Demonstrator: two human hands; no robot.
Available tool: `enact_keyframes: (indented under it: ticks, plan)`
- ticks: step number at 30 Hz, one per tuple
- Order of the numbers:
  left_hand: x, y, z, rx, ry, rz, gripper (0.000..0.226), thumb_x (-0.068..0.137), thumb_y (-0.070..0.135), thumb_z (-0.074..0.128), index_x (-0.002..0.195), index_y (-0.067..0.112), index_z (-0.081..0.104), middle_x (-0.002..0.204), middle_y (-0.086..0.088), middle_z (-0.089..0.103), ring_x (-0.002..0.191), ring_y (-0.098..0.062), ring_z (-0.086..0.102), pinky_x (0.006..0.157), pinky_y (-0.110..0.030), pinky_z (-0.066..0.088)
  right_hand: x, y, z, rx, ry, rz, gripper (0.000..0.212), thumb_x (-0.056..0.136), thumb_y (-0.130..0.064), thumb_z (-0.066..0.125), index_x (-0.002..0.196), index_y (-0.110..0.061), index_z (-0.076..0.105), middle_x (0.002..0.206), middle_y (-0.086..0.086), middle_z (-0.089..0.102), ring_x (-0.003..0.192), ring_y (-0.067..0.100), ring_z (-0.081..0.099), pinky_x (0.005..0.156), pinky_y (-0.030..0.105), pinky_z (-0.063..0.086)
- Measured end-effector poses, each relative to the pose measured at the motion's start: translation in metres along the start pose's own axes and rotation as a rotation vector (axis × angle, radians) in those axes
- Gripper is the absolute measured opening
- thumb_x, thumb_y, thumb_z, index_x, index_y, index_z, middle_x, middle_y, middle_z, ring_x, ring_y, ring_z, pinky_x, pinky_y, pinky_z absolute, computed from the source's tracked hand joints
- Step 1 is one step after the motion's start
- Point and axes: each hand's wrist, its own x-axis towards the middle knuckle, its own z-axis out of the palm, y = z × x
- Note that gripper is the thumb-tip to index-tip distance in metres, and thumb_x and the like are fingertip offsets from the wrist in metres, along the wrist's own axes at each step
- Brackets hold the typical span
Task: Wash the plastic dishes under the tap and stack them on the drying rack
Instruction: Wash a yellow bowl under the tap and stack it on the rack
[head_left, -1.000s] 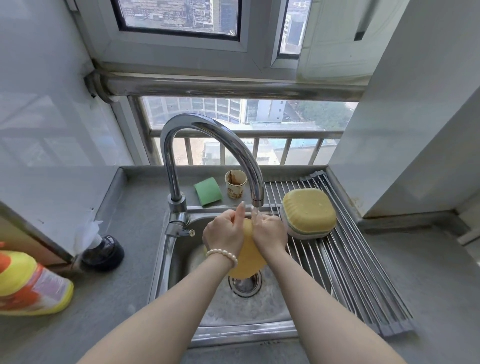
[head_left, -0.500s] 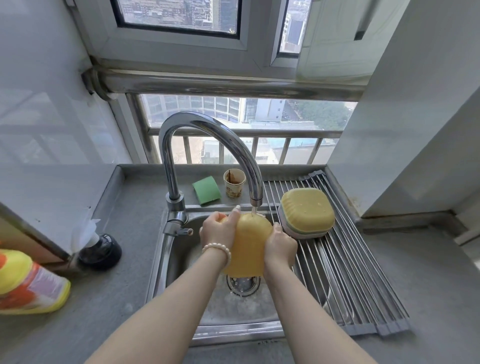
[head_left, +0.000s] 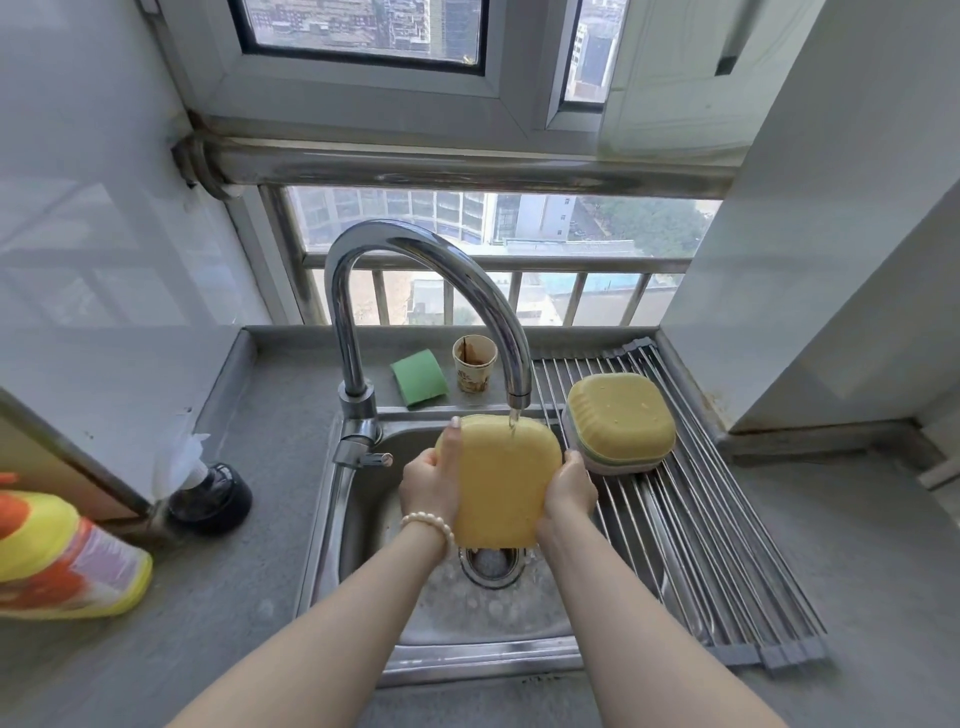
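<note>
I hold a yellow square plastic dish (head_left: 501, 480) over the steel sink (head_left: 358, 525), its flat underside facing me. My left hand (head_left: 431, 480) grips its left edge and my right hand (head_left: 569, 488) grips its right edge. Water runs from the chrome tap (head_left: 415, 270) onto the dish's top edge. On the roll-up drying rack (head_left: 711, 561) to the right lies a stack of upturned dishes (head_left: 621, 421), a yellow one on top.
Behind the sink stand a green sponge (head_left: 418, 376) and a stained paper cup (head_left: 475, 364). A black holder (head_left: 213, 493) and a yellow-orange bottle (head_left: 62, 558) sit on the left counter. A white wall block bounds the rack on the right.
The dish has turned from edge-on and half hidden by my hands to its flat underside facing me, and has risen slightly under the water stream. My hands have moved apart to its sides.
</note>
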Motion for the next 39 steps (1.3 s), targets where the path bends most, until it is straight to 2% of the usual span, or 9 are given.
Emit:
enact_keyframes:
  ticks: [2, 6, 9, 14, 20, 26, 29, 33, 39]
  plan:
    - [-0.005, 0.003, 0.0, 0.054, 0.011, 0.069, 0.062, 0.071, 0.074, 0.044, 0.05, 0.016, 0.038, 0.048, 0.001, 0.043, 0.049, -0.017, 0.04, 0.052, -0.029, 0.03, 0.001, 0.001, 0.002, -0.232, 0.036, -0.197, 0.045, 0.099, -0.045, 0.034, 0.096, -0.007, 0.058, 0.088, 0.007, 0.059, 0.089, 0.029, 0.057, 0.085, 0.038, 0.046]
    - [-0.009, 0.013, 0.004, 0.076, 0.099, 0.107, 0.062, 0.095, 0.052, 0.041, 0.047, 0.013, 0.031, 0.049, -0.003, 0.041, 0.052, -0.022, 0.039, 0.055, -0.031, 0.029, -0.006, 0.006, 0.007, -0.561, 0.093, -0.594, 0.051, 0.101, -0.046, 0.02, 0.115, -0.009, 0.052, 0.117, 0.011, 0.055, 0.1, 0.027, 0.054, 0.075, 0.031, 0.035]
    - [-0.006, 0.016, 0.006, 0.099, 0.168, 0.092, 0.062, 0.101, 0.043, 0.03, 0.05, 0.009, 0.04, 0.063, -0.011, 0.051, 0.066, -0.028, 0.048, 0.061, -0.033, 0.032, -0.007, 0.005, 0.016, -0.719, 0.094, -0.755, 0.047, 0.101, -0.04, 0.024, 0.127, -0.01, 0.048, 0.129, 0.012, 0.048, 0.114, 0.027, 0.048, 0.084, 0.035, 0.039]
    - [0.002, 0.019, 0.006, 0.138, 0.176, 0.084, 0.066, 0.103, 0.039, 0.022, 0.095, -0.012, 0.064, 0.101, -0.027, 0.065, 0.096, -0.039, 0.059, 0.071, -0.033, 0.035, -0.018, 0.009, 0.03, -1.051, 0.089, -0.96, 0.077, 0.087, -0.05, 0.001, 0.133, -0.011, 0.049, 0.144, 0.014, 0.039, 0.133, 0.029, 0.032, 0.111, 0.043, 0.024]
    - [0.02, 0.012, 0.003, -0.155, 0.068, -0.08, 0.048, 0.101, 0.039, 0.036, 0.075, 0.007, 0.061, 0.097, -0.017, 0.066, 0.096, -0.034, 0.062, 0.091, -0.04, 0.048, -0.026, 0.019, 0.027, -1.309, -0.245, -1.276, 0.071, 0.087, -0.051, -0.003, 0.152, -0.026, 0.011, 0.16, -0.002, 0.002, 0.147, 0.024, -0.005, 0.117, 0.049, -0.009]
    - [0.044, 0.006, -0.001, -0.309, 0.026, -0.318, 0.049, 0.095, 0.049, 0.042, 0.096, 0.005, 0.064, 0.109, -0.016, 0.067, 0.101, -0.031, 0.063, 0.097, -0.044, 0.048, -0.004, 0.035, -0.01, -1.367, -0.546, -1.713, 0.052, 0.1, -0.035, 0.029, 0.147, -0.013, 0.033, 0.154, 0.004, 0.027, 0.144, 0.025, 0.02, 0.117, 0.046, 0.018]
    - [0.031, 0.017, -0.004, -0.144, 0.04, -0.345, 0.05, 0.102, 0.037, 0.032, 0.128, -0.002, 0.051, 0.129, -0.018, 0.056, 0.117, -0.033, 0.054, 0.103, -0.039, 0.041, -0.005, 0.024, -0.013, -1.38, -0.41, -1.629, 0.062, 0.1, -0.051, 0.01, 0.147, -0.018, 0.033, 0.154, 0.002, 0.025, 0.144, 0.024, 0.021, 0.118, 0.042, 0.016]
    - [0.022, 0.017, 0.003, -0.044, 0.049, -0.323, 0.058, 0.103, 0.038, 0.027, 0.125, -0.01, 0.05, 0.13, -0.021, 0.054, 0.12, -0.034, 0.051, 0.101, -0.036, 0.037, -0.003, 0.002, -0.003, -1.398, -0.278, -0.978, 0.071, 0.094, -0.064, 0.016, 0.153, -0.026, 0.005, 0.16, 0.0, -0.003, 0.147, 0.024, 0.002, 0.118, 0.048, 0.011]
    - [0.026, 0.025, 0.003, 0.052, -0.073, -0.211, 0.051, 0.1, 0.041, 0.038, 0.114, -0.003, 0.059, 0.117, -0.017, 0.063, 0.102, -0.03, 0.057, 0.098, -0.037, 0.042, 0.009, -0.029, 0.003, -1.14, -0.278, -0.694, 0.076, 0.081, -0.077, 0.038, 0.129, -0.018, 0.044, 0.126, 0.008, 0.051, 0.109, 0.028, 0.055, 0.087, 0.038, 0.046]
